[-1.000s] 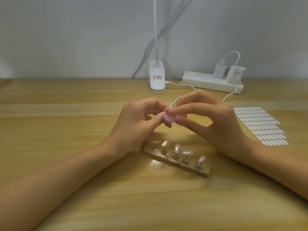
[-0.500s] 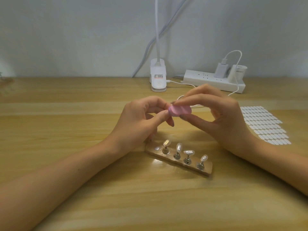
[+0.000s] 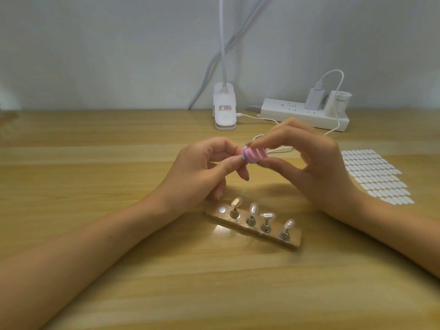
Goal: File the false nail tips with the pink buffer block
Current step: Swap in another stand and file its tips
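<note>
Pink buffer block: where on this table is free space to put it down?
Free: the near strip of table in front of the wooden stand, between left forearm and right forearm; also the wide left side. Crowded: the back, with lamp base, power strip and cable; the right, with the sticker sheet.

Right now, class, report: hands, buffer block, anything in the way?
Right hand pinches buffer block. Left hand pinches at its end; what it holds is hidden. Four nail tips on holder below, untouched. Nothing in the way.
</note>
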Demonstrator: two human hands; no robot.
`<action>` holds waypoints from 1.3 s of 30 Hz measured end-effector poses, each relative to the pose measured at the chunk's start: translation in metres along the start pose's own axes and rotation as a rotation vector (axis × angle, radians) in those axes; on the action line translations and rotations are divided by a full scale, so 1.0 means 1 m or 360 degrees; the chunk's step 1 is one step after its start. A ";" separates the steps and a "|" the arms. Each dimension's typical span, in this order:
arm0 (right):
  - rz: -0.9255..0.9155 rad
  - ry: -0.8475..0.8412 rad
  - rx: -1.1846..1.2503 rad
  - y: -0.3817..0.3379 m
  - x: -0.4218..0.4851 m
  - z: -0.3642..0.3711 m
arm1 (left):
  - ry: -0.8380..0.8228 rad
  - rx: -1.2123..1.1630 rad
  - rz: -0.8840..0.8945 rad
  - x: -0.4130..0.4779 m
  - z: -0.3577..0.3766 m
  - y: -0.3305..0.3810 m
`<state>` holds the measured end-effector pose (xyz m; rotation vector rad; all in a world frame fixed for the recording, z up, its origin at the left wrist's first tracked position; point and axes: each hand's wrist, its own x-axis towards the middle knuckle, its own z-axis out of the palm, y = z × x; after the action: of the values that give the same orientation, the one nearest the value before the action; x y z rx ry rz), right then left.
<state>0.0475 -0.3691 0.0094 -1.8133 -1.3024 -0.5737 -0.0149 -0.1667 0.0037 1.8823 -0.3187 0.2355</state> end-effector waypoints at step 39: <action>0.0155 0.0126 -0.0018 0.005 0.002 -0.006 | 0.0039 -0.0003 0.0086 -0.001 0.001 0.000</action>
<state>0.0532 -0.3729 0.0127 -1.8338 -1.1534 -0.5946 -0.0158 -0.1672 0.0030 1.8691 -0.3533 0.2948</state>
